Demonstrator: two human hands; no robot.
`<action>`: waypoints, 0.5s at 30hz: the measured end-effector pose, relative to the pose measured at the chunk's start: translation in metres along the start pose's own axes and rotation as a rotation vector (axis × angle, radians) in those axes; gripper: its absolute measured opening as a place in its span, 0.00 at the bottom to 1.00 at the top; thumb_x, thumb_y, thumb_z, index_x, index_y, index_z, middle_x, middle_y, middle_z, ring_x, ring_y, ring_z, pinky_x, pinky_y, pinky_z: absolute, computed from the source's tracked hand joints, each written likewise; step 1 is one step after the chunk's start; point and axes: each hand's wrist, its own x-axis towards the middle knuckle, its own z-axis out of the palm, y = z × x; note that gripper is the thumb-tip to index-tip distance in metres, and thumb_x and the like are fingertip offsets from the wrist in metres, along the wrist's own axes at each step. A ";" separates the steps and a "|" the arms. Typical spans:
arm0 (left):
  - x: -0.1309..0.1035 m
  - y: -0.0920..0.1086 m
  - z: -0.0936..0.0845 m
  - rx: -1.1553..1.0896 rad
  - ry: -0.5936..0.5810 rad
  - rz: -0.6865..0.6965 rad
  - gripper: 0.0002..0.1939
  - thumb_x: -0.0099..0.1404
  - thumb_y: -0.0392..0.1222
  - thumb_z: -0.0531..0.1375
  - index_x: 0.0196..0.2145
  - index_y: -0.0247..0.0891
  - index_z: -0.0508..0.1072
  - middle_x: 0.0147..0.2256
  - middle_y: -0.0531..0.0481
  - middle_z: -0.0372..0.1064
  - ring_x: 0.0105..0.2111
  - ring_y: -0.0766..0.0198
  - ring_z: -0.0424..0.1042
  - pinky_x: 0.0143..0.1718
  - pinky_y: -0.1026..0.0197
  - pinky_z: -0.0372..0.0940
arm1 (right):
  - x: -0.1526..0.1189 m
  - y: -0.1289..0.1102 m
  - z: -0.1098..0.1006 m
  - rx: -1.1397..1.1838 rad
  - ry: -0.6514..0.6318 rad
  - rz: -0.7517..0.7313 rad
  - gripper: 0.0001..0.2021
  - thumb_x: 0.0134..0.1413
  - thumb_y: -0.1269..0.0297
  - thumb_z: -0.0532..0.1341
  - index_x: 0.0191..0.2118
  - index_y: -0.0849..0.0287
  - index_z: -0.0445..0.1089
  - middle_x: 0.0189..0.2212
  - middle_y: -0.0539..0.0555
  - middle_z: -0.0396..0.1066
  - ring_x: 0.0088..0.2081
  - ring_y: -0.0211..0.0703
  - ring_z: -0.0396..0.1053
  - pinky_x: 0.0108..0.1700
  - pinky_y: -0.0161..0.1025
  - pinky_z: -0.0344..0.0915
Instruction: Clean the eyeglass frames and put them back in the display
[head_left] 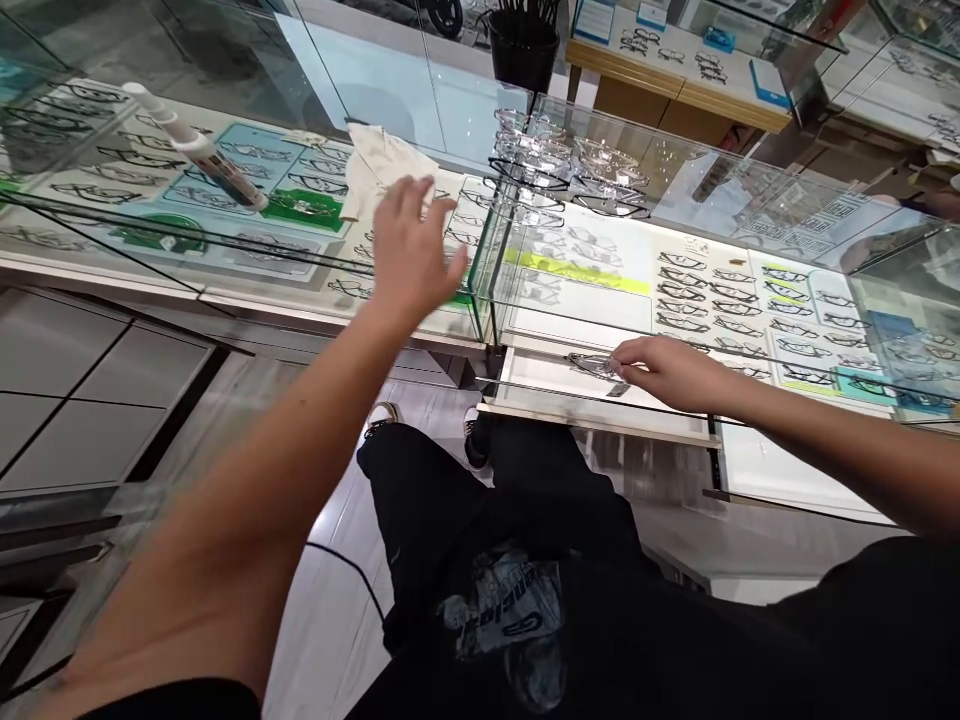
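Note:
My left hand (412, 240) hovers over the glass counter top with its fingers spread and nothing in them. Just behind its fingertips lies a crumpled cream cloth (367, 165). At the pulled-out drawer (532, 375), my right hand (664, 372) pinches a pair of eyeglasses (589, 364) with thin frames. A small tag (619, 389) hangs close to the fingers. Part of the eyeglasses is hidden behind the fingertips.
A pale bottle (199, 150) stands on the left counter. Clear-lens glasses (536, 150) are stacked at the counter corner. Rows of frames (682, 290) fill the right showcase. A dark plant pot (523, 50) stands beyond the glass, near a wooden display table (675, 85).

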 end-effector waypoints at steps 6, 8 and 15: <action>-0.073 0.094 0.019 0.060 -0.177 0.148 0.37 0.77 0.58 0.53 0.76 0.36 0.62 0.81 0.37 0.46 0.82 0.39 0.40 0.81 0.35 0.40 | 0.041 0.023 0.028 -0.181 -0.039 0.166 0.16 0.75 0.64 0.56 0.50 0.56 0.83 0.52 0.59 0.84 0.52 0.53 0.79 0.47 0.40 0.67; -0.088 0.100 0.029 0.062 -0.247 0.107 0.43 0.74 0.57 0.58 0.79 0.34 0.56 0.82 0.33 0.40 0.83 0.35 0.37 0.81 0.34 0.39 | 0.058 0.036 0.042 -0.267 -0.006 0.195 0.14 0.74 0.65 0.58 0.49 0.58 0.83 0.51 0.62 0.84 0.51 0.54 0.79 0.47 0.40 0.67; -0.100 0.088 0.042 0.007 -0.294 0.032 0.51 0.72 0.62 0.60 0.83 0.41 0.46 0.84 0.39 0.31 0.83 0.35 0.25 0.81 0.29 0.32 | 0.117 0.101 0.058 -0.384 0.183 0.270 0.16 0.70 0.71 0.56 0.52 0.68 0.80 0.56 0.73 0.79 0.57 0.62 0.72 0.57 0.47 0.65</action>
